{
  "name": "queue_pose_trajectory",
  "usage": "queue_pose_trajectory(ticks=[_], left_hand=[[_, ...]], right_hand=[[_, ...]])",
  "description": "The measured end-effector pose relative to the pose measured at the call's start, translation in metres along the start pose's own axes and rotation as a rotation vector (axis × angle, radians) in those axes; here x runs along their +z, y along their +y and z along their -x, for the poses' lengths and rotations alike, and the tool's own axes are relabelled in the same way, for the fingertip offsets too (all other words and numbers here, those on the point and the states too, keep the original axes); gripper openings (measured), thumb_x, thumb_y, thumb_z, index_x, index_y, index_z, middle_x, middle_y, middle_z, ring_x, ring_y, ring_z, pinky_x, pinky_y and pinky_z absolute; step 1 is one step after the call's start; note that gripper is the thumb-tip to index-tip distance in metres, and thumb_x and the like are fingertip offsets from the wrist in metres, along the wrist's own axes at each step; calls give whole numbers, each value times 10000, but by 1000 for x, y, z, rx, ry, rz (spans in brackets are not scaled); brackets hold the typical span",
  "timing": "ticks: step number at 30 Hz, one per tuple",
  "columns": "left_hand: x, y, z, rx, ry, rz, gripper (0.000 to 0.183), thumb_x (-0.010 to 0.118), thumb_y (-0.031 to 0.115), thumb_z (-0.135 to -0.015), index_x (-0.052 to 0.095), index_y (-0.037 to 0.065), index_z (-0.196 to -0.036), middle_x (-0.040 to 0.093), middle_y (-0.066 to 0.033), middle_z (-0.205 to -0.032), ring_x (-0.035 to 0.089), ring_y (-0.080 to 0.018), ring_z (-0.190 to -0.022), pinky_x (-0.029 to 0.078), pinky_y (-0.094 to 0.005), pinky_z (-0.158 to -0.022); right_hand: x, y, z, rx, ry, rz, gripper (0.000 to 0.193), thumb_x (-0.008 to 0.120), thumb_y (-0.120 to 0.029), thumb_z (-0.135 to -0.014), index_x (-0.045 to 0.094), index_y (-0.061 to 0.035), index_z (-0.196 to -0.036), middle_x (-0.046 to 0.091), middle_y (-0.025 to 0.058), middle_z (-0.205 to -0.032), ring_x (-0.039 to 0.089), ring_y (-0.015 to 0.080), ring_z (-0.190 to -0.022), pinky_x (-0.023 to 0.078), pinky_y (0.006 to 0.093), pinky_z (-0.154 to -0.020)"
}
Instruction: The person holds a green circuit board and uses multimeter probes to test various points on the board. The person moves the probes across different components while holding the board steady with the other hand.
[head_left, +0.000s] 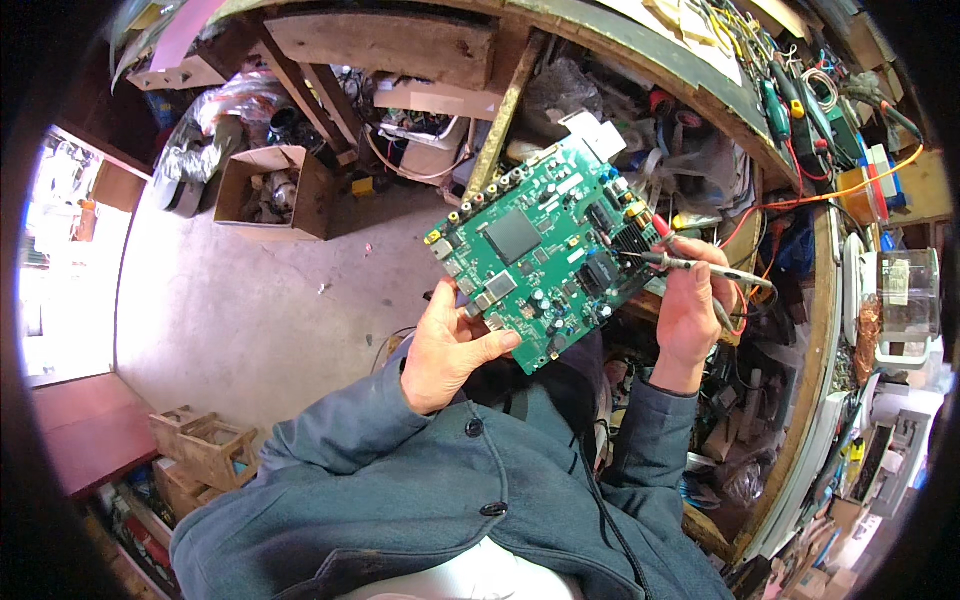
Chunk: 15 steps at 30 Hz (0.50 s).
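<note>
From the head camera: left hand (445, 345) is nearer, pinching the green squarish circuit board (545, 290) at its lower-left edge; right of the board, right hand (688, 318) grips a red probe (661, 226) and a slim grey probe (735, 274), its long axis aimed board-ward, contact unclear.

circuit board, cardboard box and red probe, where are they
Circuit board (553, 250), head view: middle of its green face.
Cardboard box (314, 195), head view: right side wall.
Red probe (661, 227), head view: its red part.
</note>
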<state>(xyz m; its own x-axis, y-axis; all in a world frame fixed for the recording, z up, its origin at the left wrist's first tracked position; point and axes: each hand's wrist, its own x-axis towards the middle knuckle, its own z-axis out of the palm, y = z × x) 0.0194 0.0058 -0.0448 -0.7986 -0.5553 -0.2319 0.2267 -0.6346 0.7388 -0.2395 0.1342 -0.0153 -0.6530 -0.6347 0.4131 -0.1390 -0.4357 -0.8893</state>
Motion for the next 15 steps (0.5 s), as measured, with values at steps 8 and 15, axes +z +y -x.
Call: queue_pose_trajectory(ticks=[8, 15], left_hand=[[-13, 3, -10, -2, 16, 85, 724, 790, 36, -943, 411, 68, -1559, 629, -123, -1418, 667, -249, -1240, 586, -413, -1017], [-29, 14, -24, -75, -62, 103, 381, 662, 174, -1065, 584, -5, -1392, 735, -112, -1260, 742, -219, -1076, 635, -416, -935]], right_hand=[[-1, 2, 0, -16, -2, 42, 295, 647, -175, -1059, 699, 85, -1187, 725, 203, -1164, 717, 291, -1048, 539, 411, -990], [-1, 0, 0, 10, -8, 33, 301, 657, -179, -1056, 705, 87, -1188, 732, 200, -1153, 720, 291, -1029, 538, 411, -990]])
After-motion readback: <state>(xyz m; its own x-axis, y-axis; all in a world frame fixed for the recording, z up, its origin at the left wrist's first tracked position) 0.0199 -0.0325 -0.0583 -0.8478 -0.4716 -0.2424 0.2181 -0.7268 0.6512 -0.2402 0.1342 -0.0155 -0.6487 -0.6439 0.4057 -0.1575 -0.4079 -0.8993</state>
